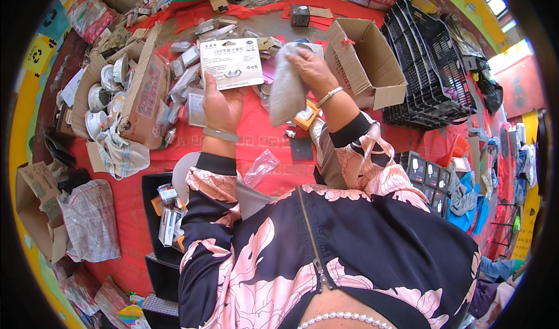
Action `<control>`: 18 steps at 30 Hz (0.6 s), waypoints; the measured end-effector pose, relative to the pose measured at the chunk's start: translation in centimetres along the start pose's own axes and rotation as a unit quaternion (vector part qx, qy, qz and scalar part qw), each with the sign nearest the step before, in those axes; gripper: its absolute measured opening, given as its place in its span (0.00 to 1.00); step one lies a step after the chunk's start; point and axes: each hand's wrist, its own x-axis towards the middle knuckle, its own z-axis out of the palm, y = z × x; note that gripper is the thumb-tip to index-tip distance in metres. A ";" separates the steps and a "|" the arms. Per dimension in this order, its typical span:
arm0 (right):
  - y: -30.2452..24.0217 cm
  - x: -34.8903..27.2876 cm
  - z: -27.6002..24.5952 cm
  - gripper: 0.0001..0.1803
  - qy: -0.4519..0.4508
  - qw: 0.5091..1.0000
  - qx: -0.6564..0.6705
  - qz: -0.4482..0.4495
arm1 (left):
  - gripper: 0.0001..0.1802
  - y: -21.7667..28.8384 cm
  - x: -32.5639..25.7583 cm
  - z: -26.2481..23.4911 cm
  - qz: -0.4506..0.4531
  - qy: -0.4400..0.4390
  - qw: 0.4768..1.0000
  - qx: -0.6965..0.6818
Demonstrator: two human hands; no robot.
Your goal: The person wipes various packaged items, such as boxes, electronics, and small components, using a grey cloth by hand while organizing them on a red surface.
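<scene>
Open red cloth point(256, 134) below the hands; box point(364, 61) right, packet heap point(186, 75) left.

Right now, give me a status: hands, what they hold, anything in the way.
Left hand grips white pack, held up. Right hand holds grey cloth beside it. Open carton right of them; packaging litter behind.

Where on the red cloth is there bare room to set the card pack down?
Bare red cloth shows below the left hand, between the carton of white lamps and the black square piece. Another strip runs beside the striped cloth. Above the card pack and right hand, loose packages crowd everything.
</scene>
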 end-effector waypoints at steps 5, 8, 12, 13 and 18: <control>1.0 -0.5 2.5 0.13 -0.078 0.977 0.176 0.096 | 0.28 -1.7 -1.4 1.3 -0.028 -0.059 0.998 0.027; -0.2 -0.5 0.6 0.13 -0.109 0.975 0.177 0.085 | 0.27 -0.5 -1.5 1.6 -0.075 -0.060 0.995 0.007; -1.2 -1.0 -0.4 0.12 -0.148 0.981 -0.018 0.121 | 0.24 0.6 -0.5 -0.2 -0.174 -0.050 0.983 0.012; -0.8 -0.7 -0.8 0.12 -0.106 0.988 -0.037 0.102 | 0.23 0.3 -0.4 -0.5 -0.189 -0.052 0.980 0.030; -1.2 0.3 -2.1 0.20 0.140 0.938 -0.290 -0.127 | 0.23 0.0 -0.7 0.3 -0.102 -0.005 0.995 0.006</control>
